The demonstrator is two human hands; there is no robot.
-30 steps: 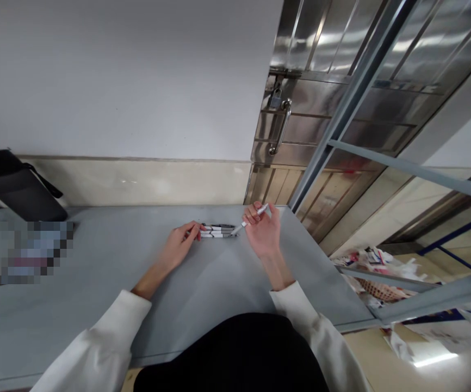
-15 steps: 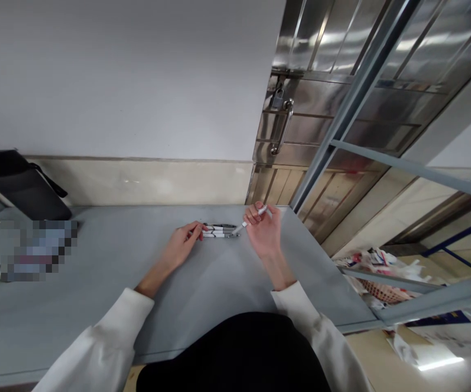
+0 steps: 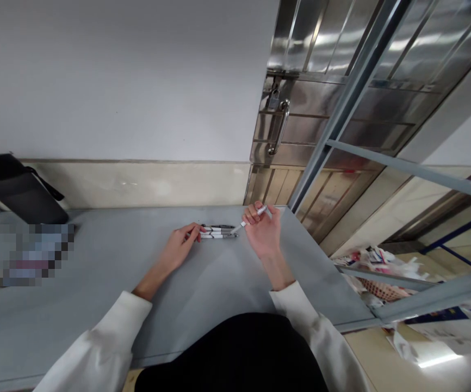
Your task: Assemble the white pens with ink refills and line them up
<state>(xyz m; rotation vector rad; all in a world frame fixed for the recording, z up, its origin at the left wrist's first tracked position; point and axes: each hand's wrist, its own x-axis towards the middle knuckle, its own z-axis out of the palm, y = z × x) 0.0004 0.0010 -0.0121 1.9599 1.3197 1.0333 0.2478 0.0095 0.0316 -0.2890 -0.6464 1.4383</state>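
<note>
Head view: the left hand [image 3: 183, 246] is closing in around the left ends of a row of pens [image 3: 218, 233], fingertips touching. Can't tell whether it's gripping them or just steadying them. The pens are lying flat on the grey counter [image 3: 203, 288], side by side, long axes running roughly left-right, close to parallel with the counter's back edge. White and grey barrels are facing up, with a darker one on the wall side. Exact count isn't readable.

The right hand [image 3: 264, 237] is grasping a separate white pen [image 3: 261, 209], fingers curling around it, palm partly showing to the camera. That pen is slanting: lower end pointing down-left toward the right ends of the row, other end up-right through the fingers. So its axis is sitting at an angle to the row, not in line with it. Can't tell whether the low end is touching the row or hovering just above.

Key relation: the row is lying between the hands. The left is nearer, in contact at the left ends; the right is sitting off the right ends, with only its pen bridging the gap.

A black case [image 3: 21, 188] is leaning well off to the left.
</note>
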